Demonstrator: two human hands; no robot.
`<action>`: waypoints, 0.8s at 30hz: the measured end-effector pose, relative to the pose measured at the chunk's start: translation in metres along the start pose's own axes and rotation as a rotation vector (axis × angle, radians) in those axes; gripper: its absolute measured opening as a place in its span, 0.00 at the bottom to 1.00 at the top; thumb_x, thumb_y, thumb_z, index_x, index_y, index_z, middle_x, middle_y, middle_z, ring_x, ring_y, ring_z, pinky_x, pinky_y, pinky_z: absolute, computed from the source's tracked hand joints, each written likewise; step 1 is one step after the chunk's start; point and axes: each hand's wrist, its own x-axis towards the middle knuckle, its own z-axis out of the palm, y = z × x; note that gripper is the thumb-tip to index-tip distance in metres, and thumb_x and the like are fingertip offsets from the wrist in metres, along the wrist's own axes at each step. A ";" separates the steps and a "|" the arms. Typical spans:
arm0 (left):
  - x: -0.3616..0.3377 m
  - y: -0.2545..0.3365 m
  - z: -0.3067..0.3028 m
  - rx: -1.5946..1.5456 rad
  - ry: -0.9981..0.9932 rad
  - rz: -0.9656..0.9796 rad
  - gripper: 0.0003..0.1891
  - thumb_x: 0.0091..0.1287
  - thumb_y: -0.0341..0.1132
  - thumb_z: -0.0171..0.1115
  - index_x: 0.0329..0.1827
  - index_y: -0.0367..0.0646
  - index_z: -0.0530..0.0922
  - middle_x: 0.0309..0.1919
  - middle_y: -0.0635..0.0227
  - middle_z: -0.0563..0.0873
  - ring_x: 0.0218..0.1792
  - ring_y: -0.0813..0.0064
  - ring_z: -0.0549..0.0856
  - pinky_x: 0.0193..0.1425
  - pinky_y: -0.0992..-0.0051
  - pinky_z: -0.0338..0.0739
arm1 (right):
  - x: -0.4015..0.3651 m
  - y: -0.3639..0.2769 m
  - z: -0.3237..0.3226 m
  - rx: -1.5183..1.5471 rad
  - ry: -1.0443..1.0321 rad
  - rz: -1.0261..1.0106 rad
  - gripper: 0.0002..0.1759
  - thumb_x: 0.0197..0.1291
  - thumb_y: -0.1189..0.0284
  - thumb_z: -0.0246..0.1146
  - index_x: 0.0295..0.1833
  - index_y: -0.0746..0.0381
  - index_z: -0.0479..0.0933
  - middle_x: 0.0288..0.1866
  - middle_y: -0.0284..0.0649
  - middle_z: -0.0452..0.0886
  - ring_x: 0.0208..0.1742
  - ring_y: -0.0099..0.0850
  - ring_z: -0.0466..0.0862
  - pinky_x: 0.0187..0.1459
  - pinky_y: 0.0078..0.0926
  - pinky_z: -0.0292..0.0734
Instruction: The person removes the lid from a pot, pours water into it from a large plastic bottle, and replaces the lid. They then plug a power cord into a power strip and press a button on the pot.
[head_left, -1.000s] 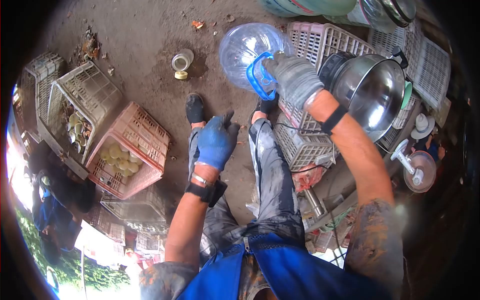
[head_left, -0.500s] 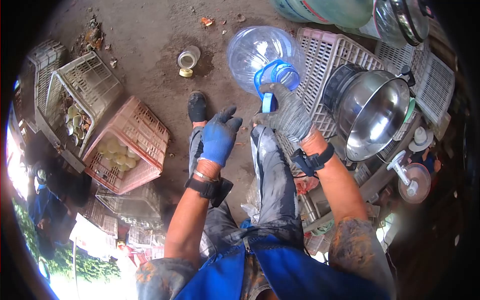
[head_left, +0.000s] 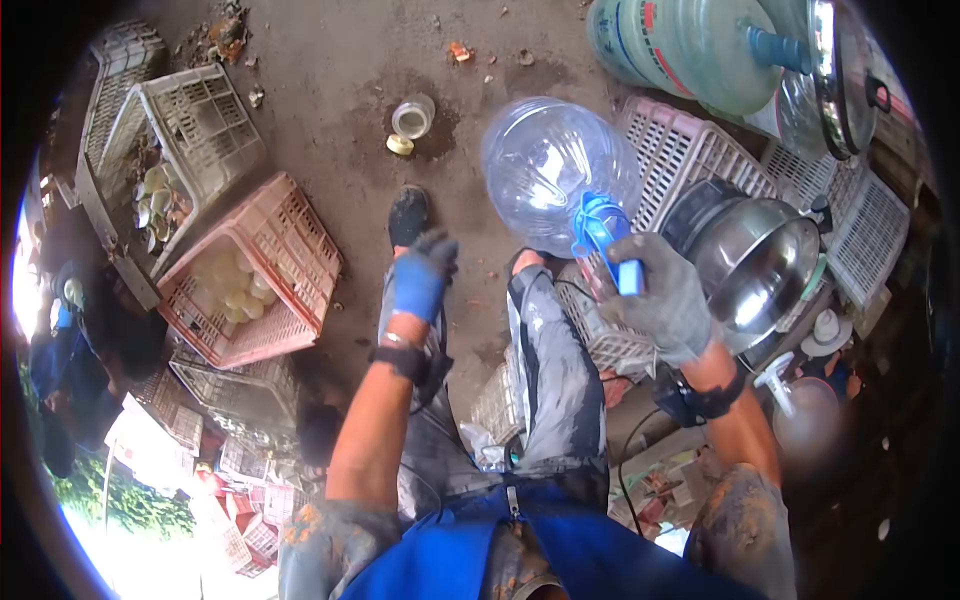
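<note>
My right hand (head_left: 660,295), in a grey glove, is closed around the blue handle (head_left: 628,277) at the neck of a large clear plastic bottle (head_left: 550,165). The bottle lies tilted over the ground, its blue-rimmed mouth toward me. My left hand (head_left: 425,275), in a blue and dark glove, hovers above my leg, apart from the bottle. Motion smears its fingers, and no object shows in it.
A glass jar (head_left: 413,117) and a yellowish lid (head_left: 399,145) lie on the dirt floor. At left, a pink crate (head_left: 300,235) holds pale round items. A metal bowl (head_left: 765,250) and a big greenish water bottle (head_left: 690,45) are at right. A person (head_left: 85,350) is at left.
My right hand has moved right and toward me, pulling the blue handle out from the bottle's neck. My left hand has shifted slightly left. The view has shifted too.
</note>
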 end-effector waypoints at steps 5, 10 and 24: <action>0.064 -0.020 -0.002 -0.014 0.004 0.357 0.25 0.67 0.45 0.66 0.61 0.38 0.79 0.34 0.68 0.85 0.32 0.75 0.83 0.36 0.75 0.76 | -0.110 -0.052 -0.041 -0.469 0.101 -0.211 0.33 0.28 0.70 0.81 0.46 0.60 0.76 0.38 0.40 0.81 0.35 0.36 0.82 0.36 0.30 0.77; 0.046 0.009 0.041 -0.635 -0.638 -0.376 0.26 0.71 0.55 0.58 0.59 0.42 0.79 0.58 0.56 0.83 0.57 0.59 0.82 0.66 0.60 0.73 | -0.244 -0.099 -0.078 0.157 -0.059 0.195 0.42 0.24 0.84 0.81 0.54 0.59 0.74 0.56 0.44 0.78 0.52 0.37 0.82 0.46 0.32 0.79; -0.113 0.022 0.010 -0.215 -0.621 -0.111 0.35 0.75 0.63 0.41 0.76 0.47 0.65 0.72 0.61 0.71 0.70 0.57 0.72 0.75 0.52 0.64 | -0.322 -0.010 -0.068 0.293 0.587 -0.147 0.34 0.42 0.78 0.79 0.56 0.59 0.72 0.46 0.43 0.83 0.42 0.29 0.85 0.42 0.30 0.83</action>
